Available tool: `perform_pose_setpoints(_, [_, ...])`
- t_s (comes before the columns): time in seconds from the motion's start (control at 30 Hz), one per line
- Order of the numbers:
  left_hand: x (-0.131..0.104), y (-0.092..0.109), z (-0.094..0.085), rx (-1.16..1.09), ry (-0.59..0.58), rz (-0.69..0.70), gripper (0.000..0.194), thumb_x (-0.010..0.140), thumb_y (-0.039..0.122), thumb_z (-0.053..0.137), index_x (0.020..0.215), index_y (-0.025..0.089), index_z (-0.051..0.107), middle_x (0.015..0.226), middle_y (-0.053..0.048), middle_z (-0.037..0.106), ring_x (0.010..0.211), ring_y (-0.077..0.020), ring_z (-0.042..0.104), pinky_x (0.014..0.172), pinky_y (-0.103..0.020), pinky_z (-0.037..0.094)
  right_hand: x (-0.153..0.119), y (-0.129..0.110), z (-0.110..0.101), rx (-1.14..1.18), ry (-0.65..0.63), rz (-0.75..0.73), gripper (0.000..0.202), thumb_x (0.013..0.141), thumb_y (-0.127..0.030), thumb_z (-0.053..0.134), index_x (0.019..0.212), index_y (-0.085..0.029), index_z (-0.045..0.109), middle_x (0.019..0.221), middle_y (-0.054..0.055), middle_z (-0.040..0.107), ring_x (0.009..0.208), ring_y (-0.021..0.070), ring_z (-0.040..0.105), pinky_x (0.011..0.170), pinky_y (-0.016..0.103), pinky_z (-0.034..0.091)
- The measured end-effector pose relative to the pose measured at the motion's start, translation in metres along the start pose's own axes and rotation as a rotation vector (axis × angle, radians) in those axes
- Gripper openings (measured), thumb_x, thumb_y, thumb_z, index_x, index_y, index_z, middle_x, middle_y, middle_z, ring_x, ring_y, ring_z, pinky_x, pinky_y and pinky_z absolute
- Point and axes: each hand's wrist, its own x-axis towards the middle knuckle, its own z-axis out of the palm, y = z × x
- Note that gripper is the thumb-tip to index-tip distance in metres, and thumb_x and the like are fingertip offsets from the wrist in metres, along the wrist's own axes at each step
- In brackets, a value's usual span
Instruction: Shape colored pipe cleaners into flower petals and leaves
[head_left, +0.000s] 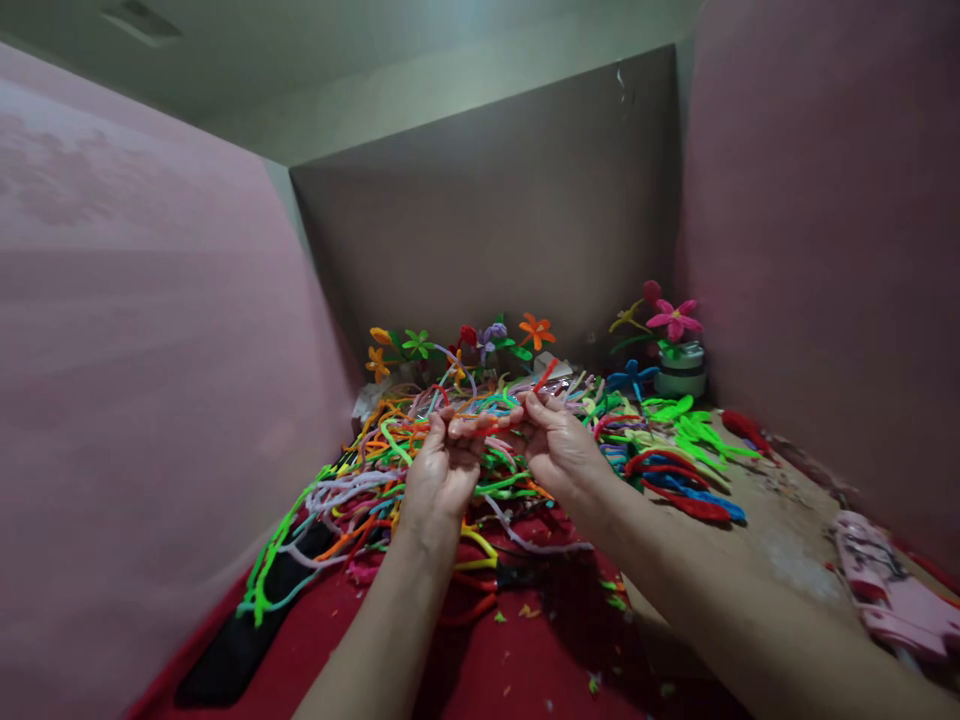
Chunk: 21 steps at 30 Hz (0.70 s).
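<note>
A red pipe cleaner point(546, 375) stretches between my two hands, in front of a big heap of colored pipe cleaners point(360, 490). My left hand point(444, 470) is turned palm up, its fingers closed on the left part of the red stem. Thumb and fingertips of my right hand point(559, 445) pinch the same stem farther along, and a short end sticks up past them. Below the hands, on the red cloth point(555, 640), lies what looks like a hand tool point(517, 574) with a black part, close to red and yellow strands.
Finished pipe-cleaner flowers point(536, 330) stand along the back. A pale green pot point(681, 370) holds a pink flower. Bright green pieces point(709, 435) and red and blue loops point(694, 495) lie at right, near a pink device point(892, 590). A black phone-like slab point(225, 655) lies front left.
</note>
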Motion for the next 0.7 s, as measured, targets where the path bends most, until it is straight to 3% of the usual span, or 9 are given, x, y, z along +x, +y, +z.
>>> perform_pose_setpoints(0.07, [-0.001,0.0,-0.002,-0.018,-0.053,-0.01,0.025,0.089,0.025,0.04,0.072,0.014,0.055,0.047,0.007,0.037,0.042,-0.0027,0.041,0.053,-0.017,0.045,-0.003,0.009,-0.003,-0.103,-0.033,0.004,0.014,0.066,-0.022,0.068,0.068,-0.017,0.055,0.05,-0.004,0.055,0.048,0.0103,0.053,0.054,0.025,0.046])
perform_pose_setpoints(0.17, [-0.004,0.001,-0.009,0.013,-0.138,-0.042,0.019,0.088,0.022,0.043,0.076,0.013,0.056,0.049,0.007,0.035,0.04,-0.0024,0.035,0.038,-0.013,0.033,-0.009,0.02,-0.004,-0.275,-0.072,-0.015,0.015,0.067,-0.028,0.066,0.068,-0.016,0.057,0.048,-0.006,0.051,0.042,0.0078,0.046,0.045,0.021,0.04])
perform_pose_setpoints(0.37, [-0.014,0.002,-0.016,0.201,-0.29,-0.043,0.016,0.08,0.023,0.056,0.088,0.01,0.058,0.049,0.007,0.037,0.037,-0.0021,0.029,0.036,-0.015,0.029,-0.016,0.024,-0.001,-0.402,-0.108,-0.015,0.014,0.07,-0.027,0.059,0.068,-0.013,0.061,0.042,-0.006,0.042,0.039,0.0051,0.034,0.041,0.019,0.028])
perform_pose_setpoints(0.53, [-0.016,0.003,-0.017,0.314,-0.274,-0.114,0.014,0.07,0.02,0.065,0.074,0.009,0.057,0.043,0.01,0.032,0.035,-0.0004,0.027,0.037,-0.013,0.028,-0.015,0.028,-0.007,-0.401,-0.23,0.039,0.018,0.074,-0.027,0.052,0.062,-0.014,0.057,0.042,-0.006,0.04,0.04,0.0059,0.034,0.044,0.02,0.03])
perform_pose_setpoints(0.7, [-0.015,0.003,-0.017,0.413,-0.167,-0.084,0.022,0.06,0.019,0.072,0.072,0.01,0.056,0.046,0.007,0.043,0.035,0.0007,0.033,0.033,-0.01,0.018,-0.015,0.03,-0.011,-0.418,-0.29,0.139,0.021,0.074,-0.03,0.054,0.062,-0.013,0.057,0.043,-0.005,0.042,0.041,0.0054,0.033,0.043,0.019,0.026])
